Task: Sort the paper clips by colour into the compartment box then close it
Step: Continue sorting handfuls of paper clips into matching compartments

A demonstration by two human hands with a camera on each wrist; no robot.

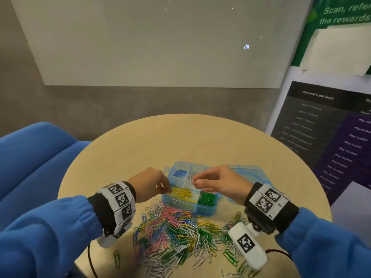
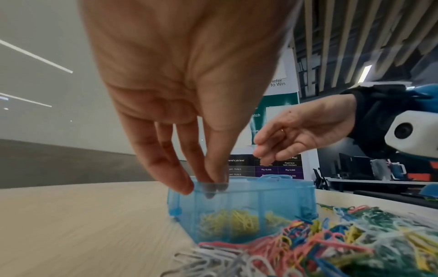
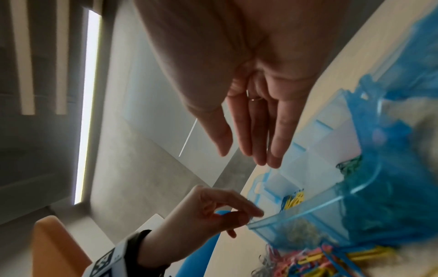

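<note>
A translucent blue compartment box (image 1: 200, 207) (image 2: 272, 196) (image 3: 308, 215) stands open mid-table, its lid (image 1: 247, 171) lying to the right. Yellow clips (image 1: 183, 194) fill the front-left cell, green clips (image 1: 206, 198) the front-right, blue clips (image 1: 179, 173) the back-left, white clips (image 1: 191, 174) the cell beside them. My left hand (image 1: 167, 189) (image 2: 211, 185) (image 3: 257, 213) dips pinched fingertips into the yellow cell, seemingly on a yellow clip. My right hand (image 1: 195, 180) (image 2: 263, 153) (image 3: 246, 155) hovers over the white cell with straight fingers and nothing visible in them.
A mixed pile of clips (image 1: 180, 231) (image 2: 331, 243) (image 3: 320, 256) lies in front of the box. One stray green clip (image 1: 117, 258) sits at the near left. Bare round table (image 1: 180, 133) extends behind the box. A blue sofa (image 1: 34, 157) is left, a poster stand (image 1: 331, 137) right.
</note>
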